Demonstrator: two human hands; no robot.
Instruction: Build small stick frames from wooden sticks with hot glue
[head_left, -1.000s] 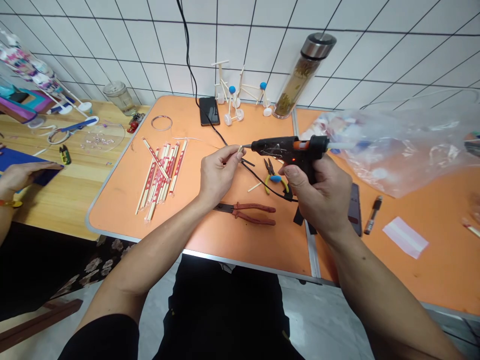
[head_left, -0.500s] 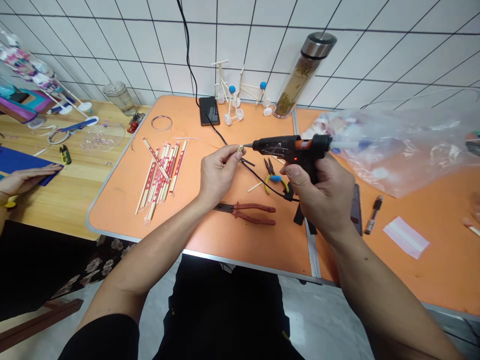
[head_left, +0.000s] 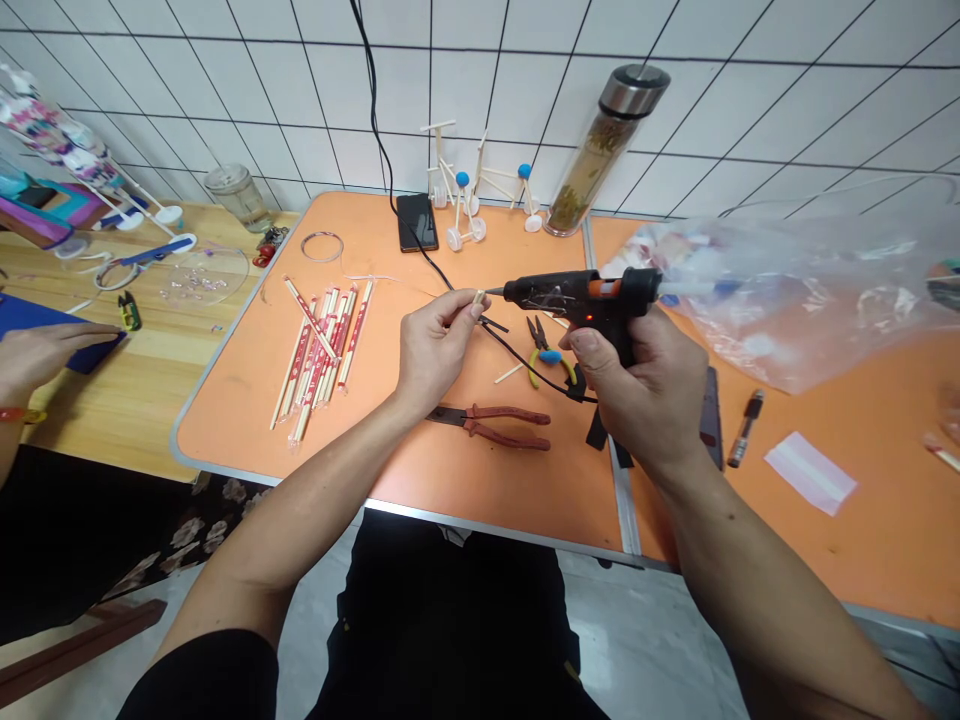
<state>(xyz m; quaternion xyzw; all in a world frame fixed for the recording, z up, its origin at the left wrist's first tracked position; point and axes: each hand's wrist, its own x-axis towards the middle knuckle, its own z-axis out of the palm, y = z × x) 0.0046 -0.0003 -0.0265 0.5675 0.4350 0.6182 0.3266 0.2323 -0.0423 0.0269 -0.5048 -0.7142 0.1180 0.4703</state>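
My right hand (head_left: 641,385) is wrapped round the grip of a black hot glue gun (head_left: 551,292), whose small red light is lit. Its nozzle points left and meets, or nearly meets, the tip of a small pale wooden stick piece (head_left: 478,297). Thumb and fingers of my left hand (head_left: 435,345) pinch that piece, hiding most of it. Below the left wrist lie red-handled pliers (head_left: 510,416). Yellow-handled pliers (head_left: 538,345) and a blue bead-like piece (head_left: 550,357) rest under the glue gun, near its black cable (head_left: 517,352).
Several wrapped chopsticks (head_left: 322,350) lie at left. Wheeled stick models with blue balls (head_left: 463,179), a phone (head_left: 417,222) and a tea bottle (head_left: 604,150) are at the back. A plastic bag (head_left: 795,300) is on the right. Another person's hand (head_left: 45,350) works at far left.
My hands, the glue gun and the stick piece hold almost the same pose. At far left, the other person's hand has shifted slightly.
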